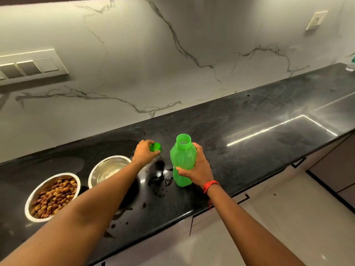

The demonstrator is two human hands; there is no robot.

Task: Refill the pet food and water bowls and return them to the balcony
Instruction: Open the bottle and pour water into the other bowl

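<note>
A green plastic bottle stands upright and uncapped on the black counter, with my right hand wrapped around its lower half. My left hand is closed on the green bottle cap, just above the counter to the left of the bottle. A steel bowl holding water sits left of my left forearm, which hides part of its rim. Further left is a steel bowl filled with brown pet kibble.
Water drops and a wet patch lie on the counter between the bottle and the water bowl. A marble wall with a switch panel and a socket backs the counter. Drawer fronts and pale floor are at the right.
</note>
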